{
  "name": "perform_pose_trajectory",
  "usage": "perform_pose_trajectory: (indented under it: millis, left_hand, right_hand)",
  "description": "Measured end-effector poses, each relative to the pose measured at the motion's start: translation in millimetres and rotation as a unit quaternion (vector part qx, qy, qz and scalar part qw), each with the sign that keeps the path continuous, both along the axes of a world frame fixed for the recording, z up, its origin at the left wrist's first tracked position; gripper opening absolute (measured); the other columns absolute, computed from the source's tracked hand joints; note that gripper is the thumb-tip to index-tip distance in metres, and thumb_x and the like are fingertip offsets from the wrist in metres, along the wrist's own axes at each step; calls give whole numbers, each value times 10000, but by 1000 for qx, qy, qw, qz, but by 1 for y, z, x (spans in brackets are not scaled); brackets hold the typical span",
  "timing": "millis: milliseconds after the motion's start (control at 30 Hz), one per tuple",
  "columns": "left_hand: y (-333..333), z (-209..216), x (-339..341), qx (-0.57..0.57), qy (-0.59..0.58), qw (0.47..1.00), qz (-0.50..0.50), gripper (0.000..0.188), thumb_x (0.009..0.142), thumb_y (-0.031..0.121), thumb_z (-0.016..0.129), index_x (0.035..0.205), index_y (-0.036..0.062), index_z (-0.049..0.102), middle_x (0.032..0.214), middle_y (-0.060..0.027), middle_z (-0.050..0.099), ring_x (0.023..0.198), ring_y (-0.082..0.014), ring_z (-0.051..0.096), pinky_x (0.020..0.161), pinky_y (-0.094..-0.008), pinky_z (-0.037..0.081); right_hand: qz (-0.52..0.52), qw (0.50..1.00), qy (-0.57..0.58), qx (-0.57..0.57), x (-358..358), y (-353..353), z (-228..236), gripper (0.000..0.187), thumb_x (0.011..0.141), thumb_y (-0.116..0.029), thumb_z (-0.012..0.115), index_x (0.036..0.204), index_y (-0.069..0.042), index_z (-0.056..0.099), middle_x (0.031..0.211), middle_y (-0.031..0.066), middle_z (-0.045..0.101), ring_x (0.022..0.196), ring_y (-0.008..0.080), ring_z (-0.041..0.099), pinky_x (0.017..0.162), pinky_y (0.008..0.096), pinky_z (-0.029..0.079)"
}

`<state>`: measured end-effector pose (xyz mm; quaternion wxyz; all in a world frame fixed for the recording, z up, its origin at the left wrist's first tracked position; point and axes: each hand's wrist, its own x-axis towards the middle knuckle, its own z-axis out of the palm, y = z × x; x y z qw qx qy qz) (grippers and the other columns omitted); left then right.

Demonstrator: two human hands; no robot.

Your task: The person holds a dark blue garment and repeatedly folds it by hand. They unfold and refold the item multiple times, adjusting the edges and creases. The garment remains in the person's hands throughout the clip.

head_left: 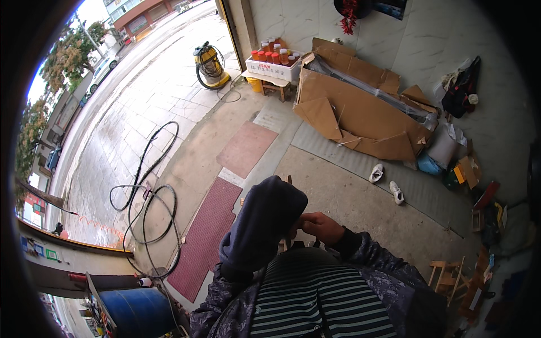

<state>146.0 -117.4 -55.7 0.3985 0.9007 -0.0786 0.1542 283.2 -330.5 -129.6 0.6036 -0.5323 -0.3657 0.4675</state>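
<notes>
- component: the dark navy cloth piece was located in front of the wearer's chest, at the lower centre of the view, to the upper left of the striped shirt.
- long axis: it ran obliquely, from the left sleeve at the lower left to the upper right.
- pointing direction: the rounded end of the cloth faced up and slightly right, away from the wearer.
- right hand: positioned at the right edge of the cloth, fingers bent inward; whether the fingertips were clamped on it could not be told.
- left hand: hidden from view; its state, and whether the two hands met, could not be told.
- left of the cloth: a maroon mat lay on the floor, its long axis sloped in a similar direction.
- upper right: an open cardboard box stood by the wall; a pair of white shoes lay nearer the wearer.
- lower left: a blue drum.
</notes>
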Motion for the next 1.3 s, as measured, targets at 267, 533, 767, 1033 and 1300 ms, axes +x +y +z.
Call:
perform_pose_trajectory:
  millis: [267,533,767,1033,1300]
  left_hand:
    - [2,-2,-14,-55,24,998,22,592,1014,165,690,1551,47,471,1506,-181,579,1399,-293,564,1173,-402,438]
    - [7,-4,-17,-53,38,997,32,545,999,154,693,1505,49,520,1466,-176,610,1369,-301,584,1154,-405,450]
    - [6,-8,-5,39,25,999,10,505,985,144,695,1464,52,564,1431,-171,638,1343,-309,601,1136,-409,460]
    - [28,-7,-17,108,50,986,118,422,969,130,684,1380,45,634,1339,-158,698,1264,-315,652,1096,-411,487]
    - [35,-13,-14,-690,-50,721,38,372,1025,283,588,1238,1,704,1284,-174,734,1240,-348,673,1145,-490,471]
  right_hand:
    - [-154,986,66,-22,3,7,10,547,1136,-448,500,1399,17,618,1262,104,707,1174,175,645,1046,327,496]
    - [29,991,-113,-67,6,29,-58,581,1112,-443,547,1520,-32,508,1474,139,587,1359,227,550,1179,368,409]
    - [-20,917,-395,-48,13,3,-36,713,1071,-398,624,1649,-117,314,1680,154,350,1529,308,374,1304,448,272]
    - [-108,881,-460,-37,7,-13,25,629,995,-267,745,1538,-73,496,1530,149,553,1428,299,518,1217,421,398]
    - [-171,942,-286,34,11,-34,10,647,959,-316,778,1493,-48,531,1453,174,615,1359,312,591,1167,411,454]
